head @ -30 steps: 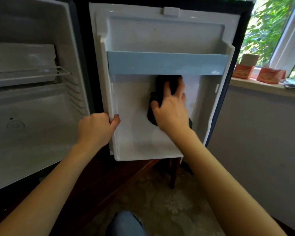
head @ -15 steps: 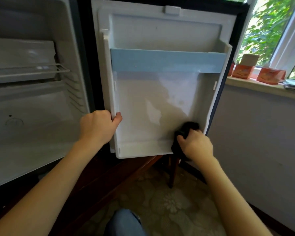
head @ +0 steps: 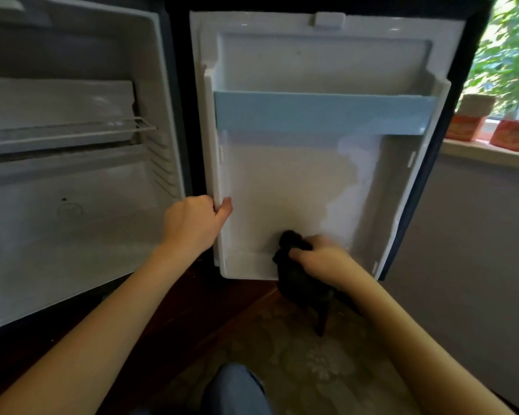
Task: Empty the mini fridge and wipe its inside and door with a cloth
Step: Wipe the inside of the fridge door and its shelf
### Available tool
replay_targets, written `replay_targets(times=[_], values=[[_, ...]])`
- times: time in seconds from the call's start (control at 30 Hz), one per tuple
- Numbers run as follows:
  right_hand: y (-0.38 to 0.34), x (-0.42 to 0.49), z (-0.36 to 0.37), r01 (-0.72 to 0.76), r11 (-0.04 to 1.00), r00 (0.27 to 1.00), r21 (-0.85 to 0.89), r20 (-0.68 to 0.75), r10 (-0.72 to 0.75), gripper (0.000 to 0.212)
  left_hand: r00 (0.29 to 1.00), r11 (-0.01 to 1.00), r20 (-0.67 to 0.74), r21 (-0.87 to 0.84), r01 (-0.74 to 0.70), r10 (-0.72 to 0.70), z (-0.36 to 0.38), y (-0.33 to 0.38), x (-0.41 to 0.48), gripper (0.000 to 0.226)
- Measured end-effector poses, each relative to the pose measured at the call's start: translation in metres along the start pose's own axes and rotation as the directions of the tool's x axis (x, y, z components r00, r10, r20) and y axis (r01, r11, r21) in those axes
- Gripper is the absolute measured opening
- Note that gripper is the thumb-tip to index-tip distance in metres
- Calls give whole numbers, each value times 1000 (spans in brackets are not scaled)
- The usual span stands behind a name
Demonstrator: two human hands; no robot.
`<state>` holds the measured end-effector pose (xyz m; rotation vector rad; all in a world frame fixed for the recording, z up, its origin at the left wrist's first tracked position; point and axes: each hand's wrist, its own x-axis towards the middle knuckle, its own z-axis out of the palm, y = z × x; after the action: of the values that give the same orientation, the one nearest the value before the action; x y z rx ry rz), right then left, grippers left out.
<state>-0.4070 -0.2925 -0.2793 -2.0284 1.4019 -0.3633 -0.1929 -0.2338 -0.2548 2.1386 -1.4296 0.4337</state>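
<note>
Wiping low on the inner panel of the open mini fridge door [head: 285,181] with a dark cloth [head: 295,278].

Pressing hard could swing the door if the bracing grip slips, and the ledge's corners may be missed. The right hand [head: 322,260], reaching in from the lower right, has its fingers curled round the bunched cloth at the door's bottom ledge. The left hand [head: 192,224] grips the door's left edge, thumb hooked inside the rim.
</note>
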Motion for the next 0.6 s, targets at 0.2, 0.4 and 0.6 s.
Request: replay_targets(times=[0.2,0.4,0.6], values=[[-63,-6,5,563,596,809,573,-528,-258,31,996,999,89,7,-32,31,-8,-1,4,53],[-117,8,9,665,681,739,306,-403,-540,58,940,964,264,-207,-165,217,-11,-22,-2,33],[-97,12,42,637,738,767,222,-271,-581,72,850,895,389,-406,-187,354,-9,-42,-3,29]])
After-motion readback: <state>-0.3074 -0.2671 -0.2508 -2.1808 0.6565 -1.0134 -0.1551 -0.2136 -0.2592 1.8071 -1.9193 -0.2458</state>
